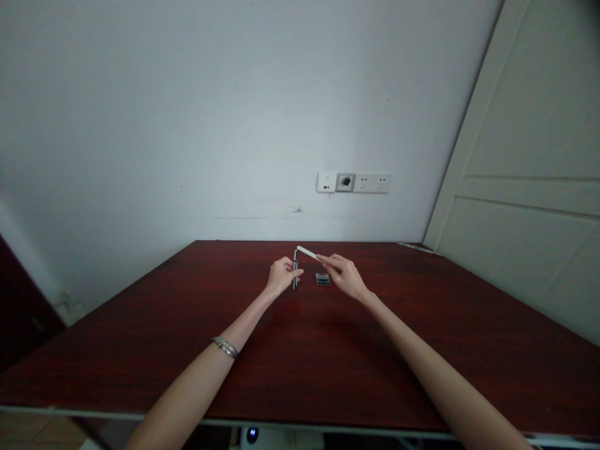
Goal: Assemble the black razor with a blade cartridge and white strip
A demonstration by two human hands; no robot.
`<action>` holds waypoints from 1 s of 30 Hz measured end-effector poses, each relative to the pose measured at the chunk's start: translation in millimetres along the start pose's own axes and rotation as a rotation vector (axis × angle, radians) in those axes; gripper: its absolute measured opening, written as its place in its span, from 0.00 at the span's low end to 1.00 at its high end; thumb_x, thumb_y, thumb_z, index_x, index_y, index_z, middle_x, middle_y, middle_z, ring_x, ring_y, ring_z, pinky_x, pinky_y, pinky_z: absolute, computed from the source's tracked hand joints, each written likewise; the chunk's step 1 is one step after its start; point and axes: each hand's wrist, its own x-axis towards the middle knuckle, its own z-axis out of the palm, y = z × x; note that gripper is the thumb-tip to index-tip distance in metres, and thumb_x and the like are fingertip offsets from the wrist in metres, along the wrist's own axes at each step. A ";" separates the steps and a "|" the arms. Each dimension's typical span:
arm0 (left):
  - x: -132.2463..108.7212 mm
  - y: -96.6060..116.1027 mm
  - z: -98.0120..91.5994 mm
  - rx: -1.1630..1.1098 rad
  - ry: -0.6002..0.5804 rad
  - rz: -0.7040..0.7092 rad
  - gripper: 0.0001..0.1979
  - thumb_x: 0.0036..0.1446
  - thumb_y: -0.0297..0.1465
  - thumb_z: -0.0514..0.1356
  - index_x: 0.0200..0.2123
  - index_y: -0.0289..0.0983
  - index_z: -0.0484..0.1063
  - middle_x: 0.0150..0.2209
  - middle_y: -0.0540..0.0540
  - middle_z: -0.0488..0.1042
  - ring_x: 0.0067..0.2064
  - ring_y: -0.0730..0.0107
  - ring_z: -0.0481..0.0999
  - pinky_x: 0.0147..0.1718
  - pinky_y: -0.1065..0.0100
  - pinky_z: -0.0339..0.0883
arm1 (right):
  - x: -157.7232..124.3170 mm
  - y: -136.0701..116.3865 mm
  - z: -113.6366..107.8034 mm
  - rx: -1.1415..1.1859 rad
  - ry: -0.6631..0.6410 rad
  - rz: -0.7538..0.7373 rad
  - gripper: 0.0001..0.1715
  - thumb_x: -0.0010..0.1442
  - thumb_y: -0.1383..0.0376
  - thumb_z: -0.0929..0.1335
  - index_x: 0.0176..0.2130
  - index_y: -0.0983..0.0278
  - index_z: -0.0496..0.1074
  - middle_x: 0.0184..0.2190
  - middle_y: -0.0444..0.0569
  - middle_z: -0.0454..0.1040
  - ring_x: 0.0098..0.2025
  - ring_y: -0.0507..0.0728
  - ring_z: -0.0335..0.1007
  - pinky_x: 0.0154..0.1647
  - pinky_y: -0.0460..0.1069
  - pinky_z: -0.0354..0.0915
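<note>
My left hand (282, 275) is closed around a slim black-and-silver handle (295, 275), held upright above the table. The handle's upper end narrows into a bent neck. In my right hand (343, 274), the fingers pinch the lower end of a flat white stick (307, 253), which slants up to the left. The stick's far end meets or overlaps the top of the handle's neck; whether they are joined I cannot tell. Between my hands, a small flat dark case (323, 279) with a clear, shiny surface lies on the table.
The dark red wooden table (300, 356) reaches back to a white wall (210, 125). Wall sockets (372, 183) sit above its back edge. A pale panelled door (525, 206) stands along the right side, with a thin strip (419, 249) at the back right corner.
</note>
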 end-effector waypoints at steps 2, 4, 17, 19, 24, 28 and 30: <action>0.5 -1.1 -0.2 -0.018 -0.031 0.029 0.12 0.41 0.29 0.65 0.24 0.34 0.62 0.19 0.51 0.71 0.22 0.69 0.75 0.20 0.73 0.65 | 0.7 3.8 -1.2 0.004 0.046 0.043 0.20 0.59 0.63 0.60 0.50 0.60 0.68 0.32 0.49 0.71 0.31 0.53 0.66 0.34 0.47 0.62; 1.7 -3.1 -0.9 -0.034 -0.055 0.080 0.11 0.41 0.27 0.64 0.24 0.34 0.63 0.20 0.50 0.72 0.23 0.69 0.75 0.23 0.71 0.66 | 2.5 6.6 -5.1 0.049 0.073 0.061 0.20 0.59 0.62 0.61 0.50 0.61 0.69 0.33 0.50 0.72 0.32 0.53 0.67 0.34 0.47 0.62; 3.4 -7.0 -4.4 -0.089 -0.107 0.193 0.09 0.41 0.28 0.63 0.30 0.31 0.73 0.29 0.46 0.75 0.32 0.69 0.74 0.35 0.68 0.66 | 12.5 -0.2 -36.7 0.281 -0.120 0.013 0.17 0.55 0.61 0.65 0.43 0.63 0.74 0.31 0.49 0.75 0.30 0.53 0.67 0.31 0.47 0.61; 1.7 -4.7 -4.7 -0.086 -0.115 0.188 0.10 0.41 0.30 0.63 0.30 0.31 0.74 0.30 0.46 0.76 0.32 0.69 0.74 0.34 0.69 0.66 | 12.3 -3.0 -35.7 0.291 -0.190 -0.002 0.17 0.55 0.60 0.65 0.43 0.63 0.74 0.31 0.49 0.75 0.30 0.53 0.67 0.30 0.47 0.61; 0.8 -4.3 -5.8 -0.071 -0.116 0.187 0.12 0.41 0.31 0.63 0.31 0.31 0.75 0.30 0.45 0.76 0.32 0.68 0.73 0.33 0.70 0.65 | 12.9 -5.7 -34.2 0.284 -0.196 0.005 0.18 0.55 0.60 0.64 0.44 0.63 0.74 0.30 0.49 0.75 0.29 0.52 0.66 0.29 0.46 0.60; 2.8 -8.0 -5.8 -0.063 -0.109 0.192 0.12 0.41 0.30 0.63 0.32 0.31 0.75 0.31 0.44 0.76 0.31 0.69 0.73 0.32 0.70 0.65 | 13.2 -5.2 -34.5 0.291 -0.246 -0.001 0.17 0.55 0.60 0.65 0.43 0.64 0.74 0.29 0.49 0.75 0.29 0.52 0.66 0.29 0.46 0.60; 3.8 -9.7 -5.6 -0.060 -0.104 0.194 0.12 0.41 0.30 0.63 0.32 0.31 0.75 0.31 0.45 0.76 0.31 0.69 0.73 0.32 0.70 0.65 | 13.5 -6.1 -34.7 0.291 -0.241 -0.001 0.18 0.55 0.60 0.65 0.44 0.63 0.74 0.30 0.49 0.75 0.29 0.52 0.66 0.30 0.46 0.60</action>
